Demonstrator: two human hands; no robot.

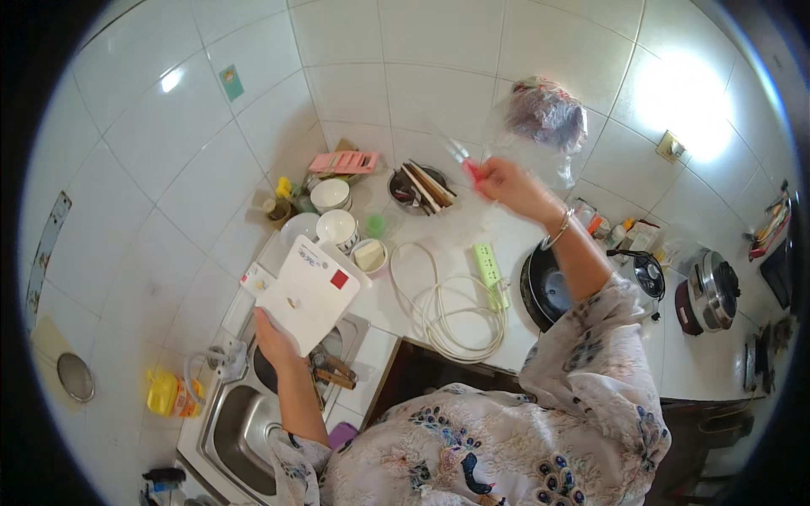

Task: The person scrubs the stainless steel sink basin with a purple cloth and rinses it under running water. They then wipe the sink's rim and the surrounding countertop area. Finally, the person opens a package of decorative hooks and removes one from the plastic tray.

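Observation:
My left hand (276, 341) grips the lower left edge of a white cutting board (304, 295), which carries a red square and some small print. The board is tilted above the sink's corner and partly hides the counter behind it. Out to the right and farther off, my right hand (512, 187) is closed around the pinkish-red handle of a knife (467, 164). Its blade points up and left and is blurred. Below that blade stands a dark bowl (407, 187) holding chopsticks and other utensils.
White bowls (331, 195) and a dish with a pale block (369, 255) stand behind the board. A coiled white cable (439, 325) and green power strip (489, 274) lie mid-counter. Right are a black pan (544, 291) and a cooker (709, 291). The steel sink (240, 430) is near left.

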